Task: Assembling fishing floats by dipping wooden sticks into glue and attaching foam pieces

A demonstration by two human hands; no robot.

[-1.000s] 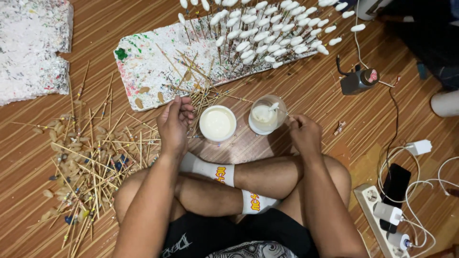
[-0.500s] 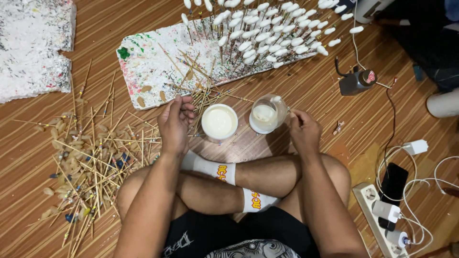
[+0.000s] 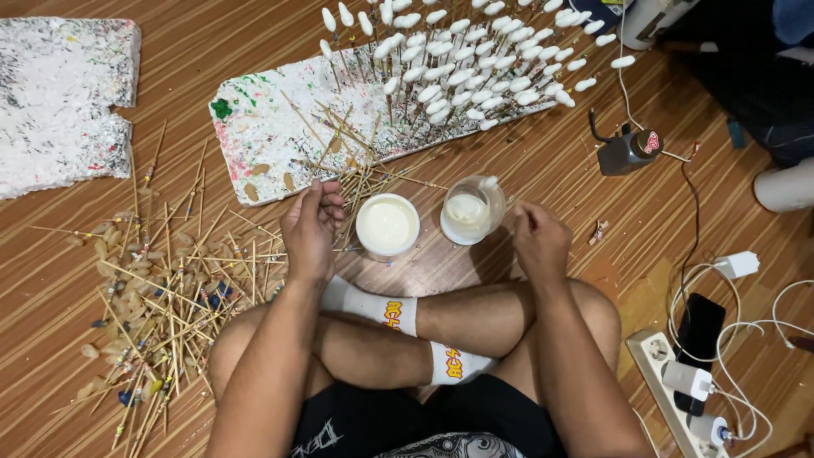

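Note:
I sit cross-legged on a wooden floor. My left hand [image 3: 311, 227] is curled, fingertips pinched together, just left of a round white tub of white liquid [image 3: 387, 226]; a thin stick may be in it, hard to tell. My right hand [image 3: 536, 239] grips a thin wooden stick [image 3: 500, 197] whose white-coated tip rests at the rim of a clear plastic cup [image 3: 471, 210] holding white liquid. Behind them a paint-spattered foam board [image 3: 280, 136] carries several sticks with white-dipped tips [image 3: 462, 59] standing upright.
A heap of bare wooden sticks and small tan pieces [image 3: 161, 288] lies at my left. Another foam slab [image 3: 55, 97] is far left. At right: a small dark device [image 3: 626, 151], a power strip with chargers [image 3: 678, 382], a phone [image 3: 698, 326], cables.
My left hand has lifted slightly and curled its fingers. My right hand stays at the cup with the stick. The view has shifted a little.

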